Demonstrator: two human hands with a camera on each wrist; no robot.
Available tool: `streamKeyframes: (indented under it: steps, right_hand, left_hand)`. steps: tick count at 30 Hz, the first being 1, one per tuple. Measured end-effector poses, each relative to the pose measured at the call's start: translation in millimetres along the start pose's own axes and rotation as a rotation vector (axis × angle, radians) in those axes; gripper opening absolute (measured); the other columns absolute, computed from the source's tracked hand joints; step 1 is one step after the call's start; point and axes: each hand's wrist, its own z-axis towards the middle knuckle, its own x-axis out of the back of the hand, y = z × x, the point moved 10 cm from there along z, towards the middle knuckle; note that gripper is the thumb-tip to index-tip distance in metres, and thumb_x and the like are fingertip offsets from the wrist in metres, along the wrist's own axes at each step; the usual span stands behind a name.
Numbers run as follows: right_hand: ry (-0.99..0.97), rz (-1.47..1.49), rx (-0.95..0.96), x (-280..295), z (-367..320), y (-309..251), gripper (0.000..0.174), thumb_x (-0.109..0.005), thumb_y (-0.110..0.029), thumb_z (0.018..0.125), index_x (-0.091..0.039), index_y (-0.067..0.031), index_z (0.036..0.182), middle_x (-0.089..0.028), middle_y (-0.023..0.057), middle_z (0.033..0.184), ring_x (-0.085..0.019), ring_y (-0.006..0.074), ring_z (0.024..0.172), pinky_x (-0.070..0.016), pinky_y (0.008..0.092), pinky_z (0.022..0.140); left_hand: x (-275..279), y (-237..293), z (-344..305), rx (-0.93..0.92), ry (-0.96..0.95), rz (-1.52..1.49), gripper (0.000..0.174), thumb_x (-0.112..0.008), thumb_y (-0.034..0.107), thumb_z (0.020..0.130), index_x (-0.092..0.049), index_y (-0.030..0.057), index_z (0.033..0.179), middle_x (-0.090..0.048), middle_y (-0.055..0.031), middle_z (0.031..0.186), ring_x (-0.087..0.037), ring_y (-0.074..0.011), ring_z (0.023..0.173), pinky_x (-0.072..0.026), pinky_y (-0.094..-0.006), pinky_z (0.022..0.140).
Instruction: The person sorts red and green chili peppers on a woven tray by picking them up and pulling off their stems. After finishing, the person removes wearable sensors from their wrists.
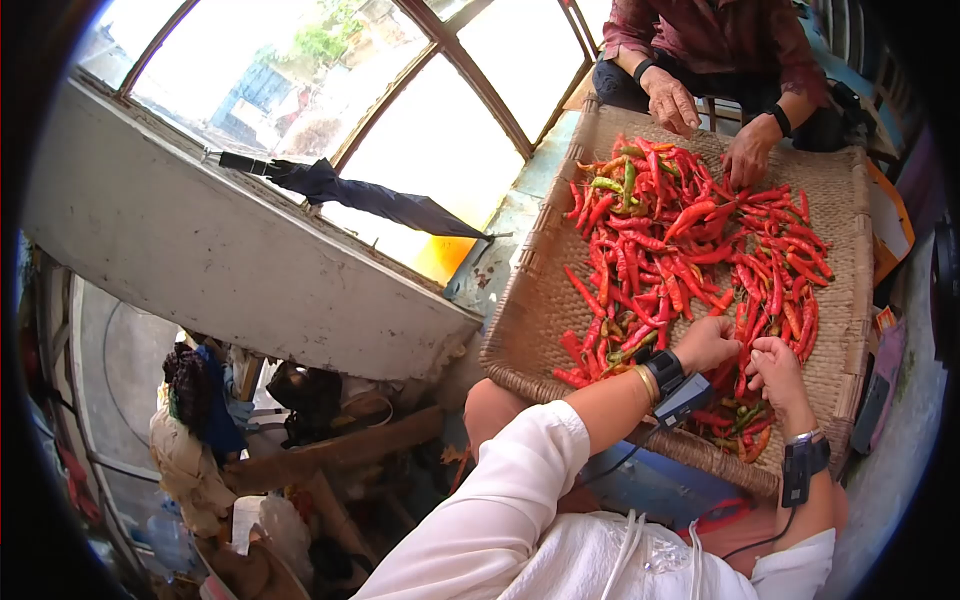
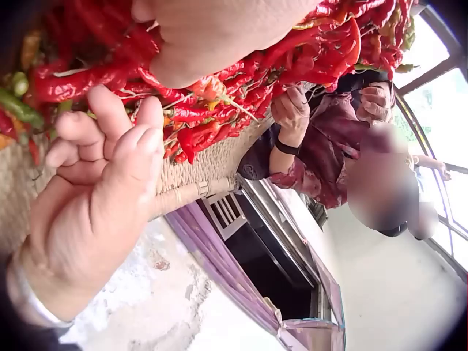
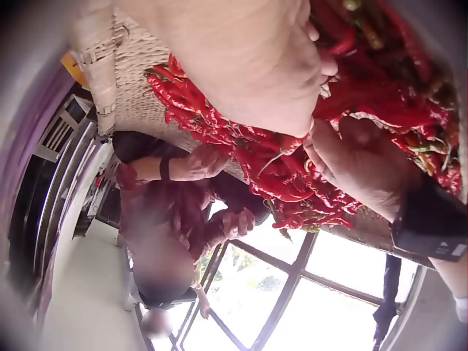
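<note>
Red chili peppers (image 1: 650, 245), a few of them green, lie heaped in a shallow woven tray (image 1: 525, 335). Over the near part of the heap, my left hand (image 1: 706, 345) pinches a red chili pepper (image 2: 80, 82) with thumb and fingers; its fingertips partly hide the grip in the head view. My right hand (image 1: 782, 378) is close beside it, fingertips near the same peppers. In the left wrist view this right hand (image 2: 88, 197) has loosely bent fingers, with a gap between thumb and forefinger. A smaller group of peppers (image 1: 740, 425) lies below both hands.
Across the tray sits another person, whose hands (image 1: 750, 155) are over the far end of the heap. A folded dark umbrella (image 1: 380, 200) lies along the window ledge (image 1: 250, 245) at left. Cluttered bags and wooden boards (image 1: 330, 450) fill the lower left.
</note>
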Motion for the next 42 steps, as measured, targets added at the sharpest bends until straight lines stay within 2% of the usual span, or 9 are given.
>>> streamKeyframes:
  steps: [3, 5, 9, 16, 19, 22, 28, 37, 42]
  right_hand:
    - [0.012, 0.01, 0.022, 0.4, -2.6, -8.1, 0.02, -0.052, -0.016, 0.082, -0.05, -0.0013, 0.096, -0.052, 0.0006, 0.062, -0.044, 0.0045, 0.044, -0.0319, 0.017, 0.038]
    - [0.04, 0.027, 0.127, 2.7, -3.6, -18.5, 0.015, -0.054, -0.015, 0.081, -0.053, -0.0026, 0.089, -0.052, -0.0003, 0.062, -0.043, 0.0037, 0.044, -0.0318, 0.0162, 0.037]
    - [0.044, 0.083, 0.125, 8.9, 3.8, -10.8, 0.01, -0.055, -0.013, 0.08, -0.054, -0.004, 0.083, -0.05, -0.0012, 0.059, -0.042, 0.0032, 0.043, -0.0324, 0.0159, 0.036]
    - [0.341, 0.204, 0.182, 79.3, -0.4, -37.6, 0.008, -0.053, -0.014, 0.082, -0.053, -0.0063, 0.083, -0.05, -0.0016, 0.057, -0.041, 0.0017, 0.04, -0.0316, 0.0153, 0.035]
    - [0.327, 0.629, 0.455, 93.5, -15.2, -70.6, 0.035, -0.055, -0.02, 0.083, -0.044, -0.0022, 0.111, -0.058, 0.0061, 0.085, -0.055, 0.0073, 0.066, -0.0426, 0.0169, 0.05]
    - [0.303, 0.611, 0.334, 95.6, -3.7, -44.4, 0.053, -0.053, -0.023, 0.084, -0.029, -0.0001, 0.125, -0.055, 0.0109, 0.097, -0.058, 0.0134, 0.077, -0.0465, 0.0199, 0.055]
    - [0.059, 0.353, 0.08, 35.1, 8.0, -14.5, 0.026, -0.05, -0.015, 0.085, -0.049, -0.0006, 0.107, -0.058, 0.0042, 0.076, -0.055, 0.006, 0.058, -0.0427, 0.0159, 0.047]
    - [0.001, 0.219, 0.049, 16.2, 3.9, -14.0, 0.019, -0.048, -0.013, 0.085, -0.053, -0.0029, 0.099, -0.057, 0.0026, 0.073, -0.053, 0.0066, 0.058, -0.0416, 0.0179, 0.049]
    - [0.006, 0.231, 0.041, 16.7, 2.5, -13.9, 0.021, -0.05, -0.014, 0.084, -0.053, -0.0021, 0.1, -0.056, 0.0027, 0.073, -0.052, 0.0068, 0.057, -0.0404, 0.0182, 0.049]
  left_hand:
    - [-5.8, 9.2, -6.3, 0.02, -0.043, -0.271, 0.016, -0.06, 0.014, 0.071, -0.05, 0.0011, 0.067, -0.053, -0.0031, 0.058, -0.049, -0.0126, 0.052, -0.041, -0.0275, 0.048]
    - [-13.4, 37.1, -9.8, -0.374, -0.038, -0.047, 0.014, -0.058, 0.013, 0.072, -0.052, 0.0002, 0.071, -0.054, -0.0042, 0.059, -0.05, -0.0124, 0.052, -0.0408, -0.0274, 0.048]
    - [-23.2, 45.9, -26.1, -0.186, -0.211, 0.043, 0.012, -0.055, 0.011, 0.07, -0.057, 0.0002, 0.076, -0.054, -0.0079, 0.06, -0.053, -0.0128, 0.059, -0.0426, -0.0288, 0.054]
    - [-11.8, 35.6, -13.9, -0.328, -0.081, 0.361, 0.016, -0.051, 0.012, 0.068, -0.061, 0.0046, 0.078, -0.06, -0.0144, 0.071, -0.058, -0.0286, 0.069, -0.0458, -0.0359, 0.063]
    - [-4.2, 39.7, -15.2, -0.335, -0.042, 0.414, 0.015, -0.052, 0.013, 0.07, -0.061, 0.0055, 0.079, -0.06, -0.0147, 0.073, -0.058, -0.0305, 0.071, -0.0457, -0.038, 0.064]
    - [0.3, 43.6, -18.0, -0.339, -0.022, 0.456, 0.017, -0.053, 0.015, 0.072, -0.061, 0.0049, 0.083, -0.06, -0.0153, 0.075, -0.058, -0.0312, 0.073, -0.0455, -0.0386, 0.066]
    - [56.1, 69.5, -25.2, -0.443, 0.343, 0.484, 0.022, -0.056, 0.017, 0.073, -0.059, 0.0037, 0.09, -0.056, -0.0145, 0.089, -0.055, -0.0312, 0.083, -0.0441, -0.0384, 0.073]
    - [124.1, 115.1, -21.8, -0.614, 0.796, 0.898, 0.044, -0.064, 0.016, 0.063, -0.05, 0.0082, 0.104, -0.043, -0.0118, 0.112, -0.039, -0.031, 0.105, -0.0344, -0.0424, 0.088]
    - [169.7, 110.4, -0.9, -0.264, 0.962, 1.038, 0.07, -0.068, 0.036, 0.064, -0.037, 0.0131, 0.123, -0.03, -0.0145, 0.129, -0.026, -0.0362, 0.119, -0.0219, -0.05, 0.096]
